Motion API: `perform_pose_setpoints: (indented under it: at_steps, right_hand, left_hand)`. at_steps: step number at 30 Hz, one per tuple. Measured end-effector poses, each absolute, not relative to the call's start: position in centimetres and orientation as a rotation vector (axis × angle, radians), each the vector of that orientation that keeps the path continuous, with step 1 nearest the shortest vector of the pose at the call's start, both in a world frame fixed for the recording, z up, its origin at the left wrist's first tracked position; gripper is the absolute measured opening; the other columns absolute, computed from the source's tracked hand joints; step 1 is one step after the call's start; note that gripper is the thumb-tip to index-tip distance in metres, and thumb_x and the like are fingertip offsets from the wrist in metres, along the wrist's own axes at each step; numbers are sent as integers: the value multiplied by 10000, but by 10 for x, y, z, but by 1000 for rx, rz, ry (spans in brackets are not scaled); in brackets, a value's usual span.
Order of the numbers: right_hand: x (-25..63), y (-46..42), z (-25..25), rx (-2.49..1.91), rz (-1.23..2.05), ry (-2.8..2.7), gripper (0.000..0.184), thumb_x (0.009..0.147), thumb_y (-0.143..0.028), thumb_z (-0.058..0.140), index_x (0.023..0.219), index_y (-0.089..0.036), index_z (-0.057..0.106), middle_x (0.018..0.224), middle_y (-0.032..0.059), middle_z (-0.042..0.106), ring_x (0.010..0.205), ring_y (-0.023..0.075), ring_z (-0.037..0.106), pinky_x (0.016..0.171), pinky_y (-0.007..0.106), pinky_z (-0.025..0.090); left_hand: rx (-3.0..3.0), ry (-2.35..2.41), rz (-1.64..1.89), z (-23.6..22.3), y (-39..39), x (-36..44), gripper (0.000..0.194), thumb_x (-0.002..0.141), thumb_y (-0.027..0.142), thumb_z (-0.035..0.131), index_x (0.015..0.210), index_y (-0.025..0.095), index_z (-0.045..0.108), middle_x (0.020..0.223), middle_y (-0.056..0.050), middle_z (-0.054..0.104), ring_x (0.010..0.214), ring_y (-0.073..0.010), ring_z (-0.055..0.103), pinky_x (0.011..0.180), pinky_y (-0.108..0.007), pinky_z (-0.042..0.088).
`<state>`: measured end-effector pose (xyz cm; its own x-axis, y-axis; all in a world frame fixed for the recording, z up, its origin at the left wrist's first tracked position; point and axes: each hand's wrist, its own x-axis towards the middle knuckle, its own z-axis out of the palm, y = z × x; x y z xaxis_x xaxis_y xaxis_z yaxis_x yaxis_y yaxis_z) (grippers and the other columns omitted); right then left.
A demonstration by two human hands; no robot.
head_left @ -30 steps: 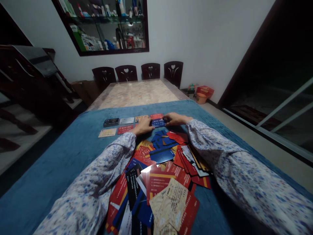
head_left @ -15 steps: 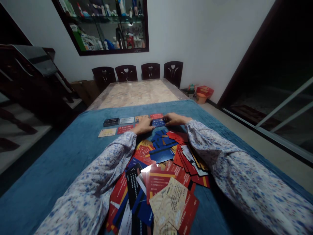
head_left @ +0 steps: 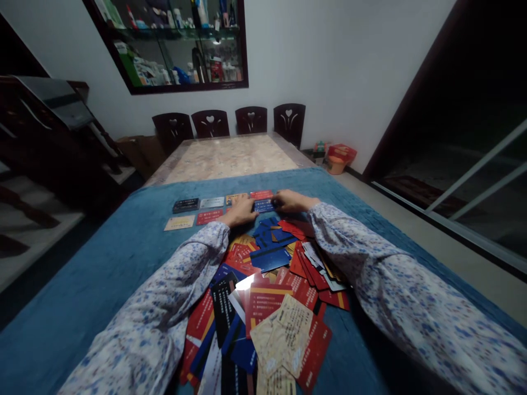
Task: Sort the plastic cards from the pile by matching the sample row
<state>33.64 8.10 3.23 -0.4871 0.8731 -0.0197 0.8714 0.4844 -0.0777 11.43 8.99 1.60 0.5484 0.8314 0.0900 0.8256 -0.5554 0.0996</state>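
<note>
Both arms, in flowered sleeves, reach forward over a blue cloth. My left hand and my right hand meet at a blue card, each pinching one end of it as it lies flat on the cloth. That card sits in the nearer of two short rows of laid-out cards: a dark card, a grey card and a red card behind, a cream card and another red card in front. A loose heap of cards, red, blue, black and cream, lies between my forearms.
Beyond the cloth the marble tabletop runs to four dark chairs along the wall. A glass-fronted cabinet hangs above them. A red basket sits on the floor at right, beside a dark sliding door.
Both hands stay on the blue card; the right hand has edged slightly left. The view has shifted a little to the left.
</note>
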Motion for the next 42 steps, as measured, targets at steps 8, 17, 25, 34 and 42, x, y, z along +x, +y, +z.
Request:
perform_pose_setpoints:
  at_steps: [8,17,25,34,42]
  right_hand:
    - [335,77,33,-1625,122,-2658,373,870,-235,693,1232,-147,722,1118,116,753,936,206,687,758,230,448]
    - [341,65,41,-1649,123,-2601,501,884,-247,688,1377,-170,658,1166,121,761,1001,227,698,780,245,459]
    - [351,46,50,-1652,30,-2576,424,908,-204,628,1327,-168,686,1203,122,749,1071,240,674,836,275,455]
    - [362,20,55,-1620,-34,-2510,308,928,-216,604,1201,-182,743,1153,107,750,1031,222,659,818,269,424]
    - [369,-7,53,-1621,-50,-2468,270,939,-249,605,1150,-186,761,1118,126,741,1045,253,636,840,304,427]
  left_hand:
    - [2793,1423,166,20,85,112,332,903,381,605,1151,169,663,1301,-164,589,1256,-349,473,1057,-497,397]
    - [2817,1376,288,26,75,111,298,931,324,614,1184,171,654,1303,-156,606,1246,-341,476,1065,-505,382]
    - [2830,1341,367,34,58,116,324,946,281,590,1240,167,662,1307,-153,614,1240,-337,472,1069,-515,383]
    - [2864,1239,400,42,33,130,369,943,269,572,1290,160,638,1351,-156,601,1268,-338,466,1079,-533,379]
    - [2888,1117,415,39,14,142,404,935,275,596,1329,191,609,1377,-147,590,1312,-340,440,1070,-540,385]
